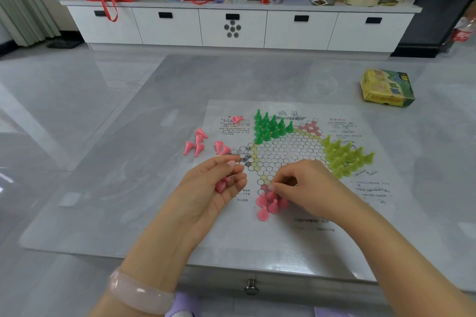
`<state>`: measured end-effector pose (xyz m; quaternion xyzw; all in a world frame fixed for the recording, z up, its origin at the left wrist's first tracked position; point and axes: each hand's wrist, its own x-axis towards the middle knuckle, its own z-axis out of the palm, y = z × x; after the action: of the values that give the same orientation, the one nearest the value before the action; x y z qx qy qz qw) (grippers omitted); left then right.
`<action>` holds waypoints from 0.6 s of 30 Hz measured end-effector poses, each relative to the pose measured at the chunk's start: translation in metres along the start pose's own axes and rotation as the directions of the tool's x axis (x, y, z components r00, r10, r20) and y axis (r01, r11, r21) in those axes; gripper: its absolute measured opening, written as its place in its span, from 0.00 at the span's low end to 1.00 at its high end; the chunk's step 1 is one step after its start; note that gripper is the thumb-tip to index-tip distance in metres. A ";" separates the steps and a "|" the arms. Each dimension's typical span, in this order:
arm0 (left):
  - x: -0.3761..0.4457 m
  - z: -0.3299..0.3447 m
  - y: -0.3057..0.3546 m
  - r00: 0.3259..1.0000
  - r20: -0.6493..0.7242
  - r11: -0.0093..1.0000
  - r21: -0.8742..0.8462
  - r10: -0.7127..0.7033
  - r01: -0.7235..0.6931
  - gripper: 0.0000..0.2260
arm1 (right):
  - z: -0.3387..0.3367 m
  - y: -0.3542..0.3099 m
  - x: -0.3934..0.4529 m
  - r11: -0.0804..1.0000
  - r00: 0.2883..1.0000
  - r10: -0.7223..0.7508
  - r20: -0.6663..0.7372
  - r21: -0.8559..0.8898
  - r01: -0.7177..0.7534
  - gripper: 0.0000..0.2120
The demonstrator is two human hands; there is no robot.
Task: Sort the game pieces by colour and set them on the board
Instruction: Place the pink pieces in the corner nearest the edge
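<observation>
On the grey table (128, 188) lies a paper game board (291, 229) with a star of little circles in the middle. At the star's 12 o'clock tip a bunch of dark green pieces (269, 126) stand close together. At the 3 o'clock tip a bunch of light green pieces (345, 157) stand in rows. At the 6 o'clock tip a small group of pink pieces (270, 204) stand upright, touching each other.

The right hand (306, 188) is down at that pink group. Its fingertips (274, 188) are pinched together just above the pink pieces, and they seem to hold one small pink piece, but the fingers hide most of it.

The left hand (216, 188) hovers at 9 o'clock from the pink group. It is curled, palm turned inward, and closed around a few spare pink pieces (222, 184) that peek out between the fingers. A pale pink bracelet (139, 293) sits on the left wrist.

More loose pink pieces (198, 144) lie tipped over on the table at 10 o'clock from the star, off the paper. Two more sit right by the paper's edge. One single pink piece (237, 119) lies on its side at 11 o'clock, on the printed words.

A yellow and green box (386, 87) rests at 2 o'clock, well apart from the board.
</observation>
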<state>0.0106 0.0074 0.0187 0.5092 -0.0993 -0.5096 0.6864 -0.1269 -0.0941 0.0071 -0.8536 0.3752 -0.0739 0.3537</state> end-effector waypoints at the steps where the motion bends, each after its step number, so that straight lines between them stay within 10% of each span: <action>1: 0.000 0.000 0.000 1.000 -0.001 1.000 0.001 0.001 -0.001 0.07 | 0.000 0.000 0.000 1.000 1.000 0.000 0.001 -0.001 0.000 0.07; 18: 0.002 -0.003 -0.002 1.000 -0.005 1.000 -0.011 0.000 0.000 0.07 | 0.000 0.000 -0.001 0.998 1.000 -0.020 -0.024 -0.060 0.018 0.06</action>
<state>0.0124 0.0072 0.0152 0.5066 -0.0945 -0.5089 0.6895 -0.1274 -0.0937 0.0067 -0.8664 0.3733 -0.0764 0.3228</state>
